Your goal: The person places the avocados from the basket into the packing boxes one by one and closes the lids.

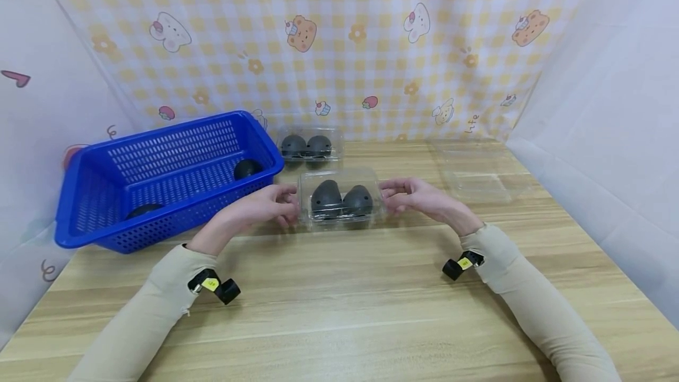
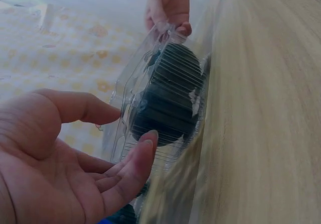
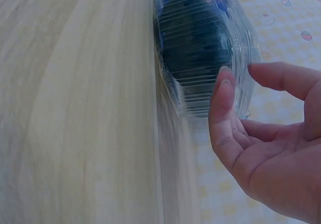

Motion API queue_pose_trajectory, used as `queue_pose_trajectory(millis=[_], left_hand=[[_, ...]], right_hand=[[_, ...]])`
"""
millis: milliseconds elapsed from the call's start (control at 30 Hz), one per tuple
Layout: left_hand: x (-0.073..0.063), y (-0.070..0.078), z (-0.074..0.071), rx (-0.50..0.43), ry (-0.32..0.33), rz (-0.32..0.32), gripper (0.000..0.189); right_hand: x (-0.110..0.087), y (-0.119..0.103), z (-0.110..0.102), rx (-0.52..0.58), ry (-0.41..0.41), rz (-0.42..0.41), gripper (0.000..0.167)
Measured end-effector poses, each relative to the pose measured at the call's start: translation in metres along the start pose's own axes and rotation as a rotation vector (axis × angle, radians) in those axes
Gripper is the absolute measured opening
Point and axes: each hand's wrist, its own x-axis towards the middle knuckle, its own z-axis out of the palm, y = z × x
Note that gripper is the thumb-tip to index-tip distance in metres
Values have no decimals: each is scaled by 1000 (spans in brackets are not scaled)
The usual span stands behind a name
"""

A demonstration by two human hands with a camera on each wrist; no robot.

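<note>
Head view | left hand [image 1: 274, 202], right hand [image 1: 416, 197] flank clear box [image 1: 347, 178], mid-frame | fingers bent, apart from thumbs | contact unclear

My beige sleeves [image 1: 143, 311], black wrist cameras [image 1: 229, 292] with yellow tags [image 1: 210, 283], dark grey ovals [image 1: 358, 200] in a colourless clear box [image 1: 339, 226], blue basket [image 1: 132, 236] at left, tan wood-grained table [image 1: 339, 311], far yellow-and-white checked cloth [image 1: 350, 75] with pink strawberries [image 1: 369, 102] and orange bears [image 1: 301, 35], white sheet [image 1: 610, 134] at right
</note>
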Motion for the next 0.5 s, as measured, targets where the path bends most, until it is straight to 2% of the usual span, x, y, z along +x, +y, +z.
queue_pose_trajectory(millis=[300,500], left_hand=[[-4,3,-4,29,-53,-60,74],[-5,3,-5,17,-67,-74,73]], right_hand=[[-3,-2,-2,-87,-117,6,63],[-3,-3,0,-70,-134,50,51]])
